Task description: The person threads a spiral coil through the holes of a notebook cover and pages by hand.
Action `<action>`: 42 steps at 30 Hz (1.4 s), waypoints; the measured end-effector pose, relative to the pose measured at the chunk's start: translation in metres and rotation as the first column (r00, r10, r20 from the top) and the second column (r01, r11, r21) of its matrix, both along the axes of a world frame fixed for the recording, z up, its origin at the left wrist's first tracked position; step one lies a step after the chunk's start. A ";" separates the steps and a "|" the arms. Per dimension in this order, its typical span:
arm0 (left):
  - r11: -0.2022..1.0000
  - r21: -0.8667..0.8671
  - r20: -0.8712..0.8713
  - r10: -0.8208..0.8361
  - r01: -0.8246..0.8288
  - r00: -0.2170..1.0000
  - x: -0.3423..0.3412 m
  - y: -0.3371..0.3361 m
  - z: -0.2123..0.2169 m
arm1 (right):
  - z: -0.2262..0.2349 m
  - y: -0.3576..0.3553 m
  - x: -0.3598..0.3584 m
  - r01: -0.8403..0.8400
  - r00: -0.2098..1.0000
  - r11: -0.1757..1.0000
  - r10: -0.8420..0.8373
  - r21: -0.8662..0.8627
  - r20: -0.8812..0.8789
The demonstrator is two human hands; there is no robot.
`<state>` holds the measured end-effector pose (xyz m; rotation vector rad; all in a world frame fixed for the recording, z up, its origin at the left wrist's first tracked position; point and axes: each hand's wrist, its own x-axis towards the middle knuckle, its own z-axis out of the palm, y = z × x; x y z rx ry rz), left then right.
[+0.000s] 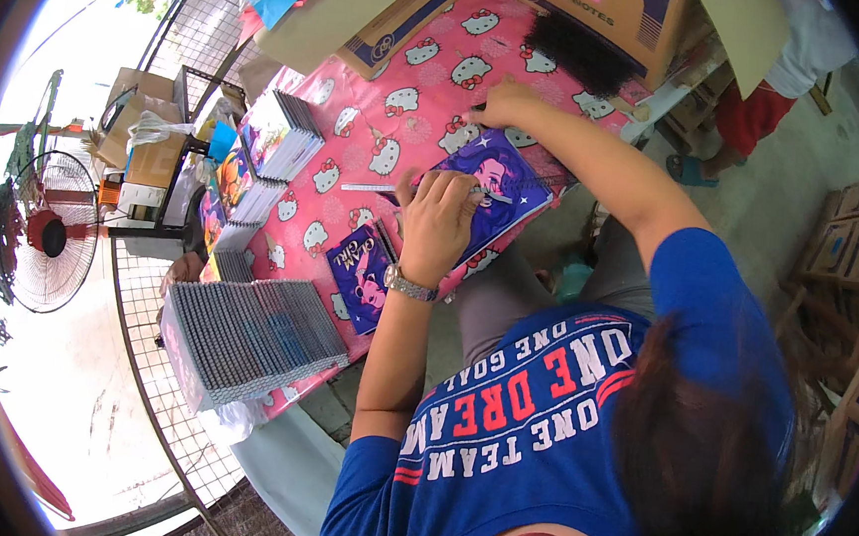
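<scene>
Two purple notebooks with an illustrated figure on the cover are at the near side of the pink table. My left hand [438, 214], with a metal watch on its wrist, is over the larger-looking notebook [511, 164]. Its bent fingers grip a thin pale strip [363, 187] that sticks out on both sides across the cover. My right hand [509, 104] is beyond that notebook's far edge, fingers curled in. A small dark bit shows at its fingertips, too small to name. The other notebook [362, 268] lies flat to the left of my left wrist.
A long stack of spiral-bound notebooks [245, 340] stands at the table's left edge, with more piles [281, 138] behind. A heap of black bristly strands [579, 54] lies before a cardboard box [606, 16]. A fan [53, 234] stands left. Another person's leg [748, 126] shows at right.
</scene>
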<state>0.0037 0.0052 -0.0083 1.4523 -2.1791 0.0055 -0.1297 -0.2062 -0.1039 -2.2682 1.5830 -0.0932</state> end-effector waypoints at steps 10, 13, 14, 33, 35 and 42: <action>0.964 -0.134 -0.081 0.222 -0.232 0.972 0.018 0.012 -0.024 | 0.085 0.041 -0.037 -0.876 0.093 0.466 -0.084 0.122 0.992; 0.972 -0.152 -0.119 0.163 -0.180 0.979 0.010 0.008 -0.024 | 0.088 0.061 -0.066 -0.881 0.426 0.367 0.338 0.300 0.839; 0.975 -0.159 -0.123 0.137 -0.156 0.983 0.008 0.006 -0.024 | 0.083 0.064 -0.070 -0.866 0.410 0.412 0.265 0.282 0.873; 0.980 -0.035 -0.113 0.192 -0.197 0.975 0.007 0.010 -0.010 | 0.093 0.076 -0.057 -0.849 0.403 0.485 0.335 0.211 0.851; 0.978 -0.002 -0.168 0.205 -0.209 0.964 0.007 0.015 -0.014 | 0.097 0.084 -0.054 -0.945 0.091 0.310 -0.061 0.106 0.994; 0.932 -0.133 -0.140 0.319 -0.337 0.937 0.024 0.005 -0.007 | 0.092 0.069 -0.040 -0.961 0.090 0.242 -0.188 0.135 0.978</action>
